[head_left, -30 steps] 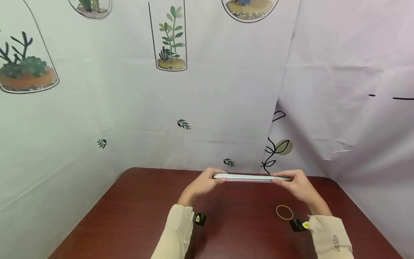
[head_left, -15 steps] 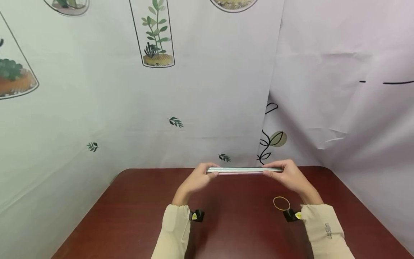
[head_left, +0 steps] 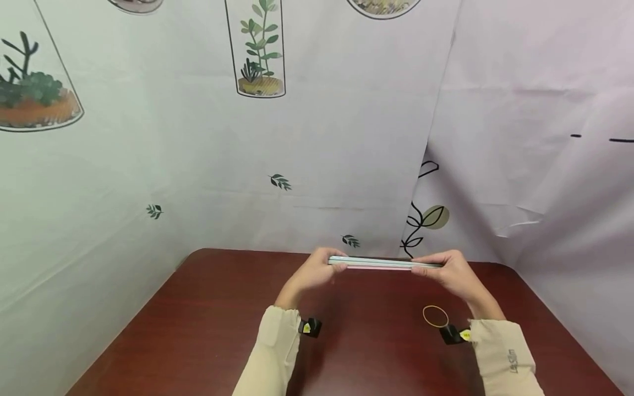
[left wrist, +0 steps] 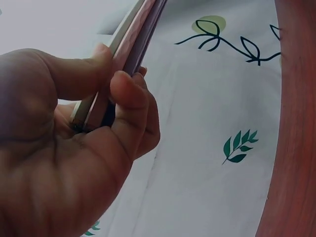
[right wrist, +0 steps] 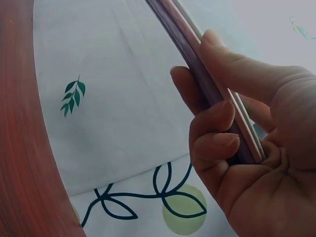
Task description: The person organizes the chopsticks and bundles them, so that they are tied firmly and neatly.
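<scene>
Both hands hold up a thin stack of pastel layers (head_left: pixel 378 263) above the far part of the table. It appears edge-on, so its exact kind cannot be told. My left hand (head_left: pixel 313 273) pinches one end, and my right hand (head_left: pixel 458 276) pinches the other. White, pink and purple edges of the stack (left wrist: pixel 131 42) show in the left wrist view, thumb on one side and curled fingers on the other. The right wrist view gives a like grip on the stack (right wrist: pixel 197 66). A thin yellow band (head_left: pixel 424 315), like a rubber band, lies near the right wrist.
The dark red tabletop (head_left: pixel 208 324) has rounded far corners. A pale cloth (head_left: pixel 322 143) printed with plants hangs right behind and beside it. Small black devices (head_left: pixel 311 328) are worn at both wrists.
The head view swings a little left and then back. Both hands keep their grip on the stack, which now slopes slightly down to the right. The yellow band stays on the table.
</scene>
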{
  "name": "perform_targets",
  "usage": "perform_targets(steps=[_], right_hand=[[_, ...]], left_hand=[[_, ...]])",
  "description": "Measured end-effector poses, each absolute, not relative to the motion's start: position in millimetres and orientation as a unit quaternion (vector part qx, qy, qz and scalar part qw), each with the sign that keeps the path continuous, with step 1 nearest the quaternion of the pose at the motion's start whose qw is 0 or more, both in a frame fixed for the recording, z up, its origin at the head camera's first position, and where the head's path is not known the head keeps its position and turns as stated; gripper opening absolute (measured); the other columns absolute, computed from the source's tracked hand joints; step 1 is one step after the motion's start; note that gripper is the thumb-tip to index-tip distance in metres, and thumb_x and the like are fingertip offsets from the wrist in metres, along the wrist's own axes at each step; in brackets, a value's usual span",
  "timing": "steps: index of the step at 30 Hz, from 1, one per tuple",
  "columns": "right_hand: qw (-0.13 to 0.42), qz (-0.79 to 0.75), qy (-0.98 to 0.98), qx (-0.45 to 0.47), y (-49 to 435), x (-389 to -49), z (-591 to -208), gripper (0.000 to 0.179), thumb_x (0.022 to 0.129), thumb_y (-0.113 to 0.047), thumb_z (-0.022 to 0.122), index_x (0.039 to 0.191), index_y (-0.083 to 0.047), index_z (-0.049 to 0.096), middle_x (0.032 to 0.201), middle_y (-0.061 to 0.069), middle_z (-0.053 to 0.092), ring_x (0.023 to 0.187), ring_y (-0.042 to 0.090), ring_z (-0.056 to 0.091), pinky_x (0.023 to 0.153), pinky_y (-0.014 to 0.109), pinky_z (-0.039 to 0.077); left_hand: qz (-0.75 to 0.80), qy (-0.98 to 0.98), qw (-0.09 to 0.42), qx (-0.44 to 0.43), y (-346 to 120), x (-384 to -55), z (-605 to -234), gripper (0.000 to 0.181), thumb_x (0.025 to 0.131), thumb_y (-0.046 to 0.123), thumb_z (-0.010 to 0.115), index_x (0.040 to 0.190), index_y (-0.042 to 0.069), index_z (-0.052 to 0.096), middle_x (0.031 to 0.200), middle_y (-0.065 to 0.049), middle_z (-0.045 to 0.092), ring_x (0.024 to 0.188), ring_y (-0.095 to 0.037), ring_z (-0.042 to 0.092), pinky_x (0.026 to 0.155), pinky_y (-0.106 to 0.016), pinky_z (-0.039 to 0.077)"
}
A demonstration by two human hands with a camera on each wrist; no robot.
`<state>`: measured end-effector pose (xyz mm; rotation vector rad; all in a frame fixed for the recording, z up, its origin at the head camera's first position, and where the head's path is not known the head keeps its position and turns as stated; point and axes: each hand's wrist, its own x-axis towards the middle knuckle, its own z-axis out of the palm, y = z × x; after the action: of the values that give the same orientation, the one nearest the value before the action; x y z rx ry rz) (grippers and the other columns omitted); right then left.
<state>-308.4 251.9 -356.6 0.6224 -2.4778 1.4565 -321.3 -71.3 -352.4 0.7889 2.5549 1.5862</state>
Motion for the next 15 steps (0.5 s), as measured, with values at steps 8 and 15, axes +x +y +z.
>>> perform_targets(steps=[8, 15], right_hand=[[0.126, 0.489, -0.835, 0.219, 250.7, -311.1, -366.0, 0.026, 0.081, -0.012, 0.080, 0.102, 0.002, 0.077, 0.095, 0.011, 0.075, 0.084, 0.004, 0.069, 0.069, 0.024, 0.055], [0.142, 0.496, -0.828, 0.222, 248.4, -312.4, -364.3, 0.026, 0.081, -0.010, 0.080, 0.104, 0.003, 0.076, 0.098, 0.016, 0.074, 0.083, 0.001, 0.067, 0.069, 0.022, 0.054]], left_hand=[[0.556, 0.806, 0.034, 0.199, -64.4, -320.9, -354.9, 0.021, 0.094, 0.004, 0.060, 0.111, -0.004, 0.068, 0.064, 0.000, 0.051, 0.047, -0.011, 0.040, 0.049, -0.025, 0.038], [0.572, 0.801, 0.031, 0.176, -65.0, -320.9, -355.1, 0.021, 0.096, 0.009, 0.060, 0.113, 0.000, 0.068, 0.063, -0.002, 0.050, 0.051, -0.016, 0.044, 0.055, -0.032, 0.041]])
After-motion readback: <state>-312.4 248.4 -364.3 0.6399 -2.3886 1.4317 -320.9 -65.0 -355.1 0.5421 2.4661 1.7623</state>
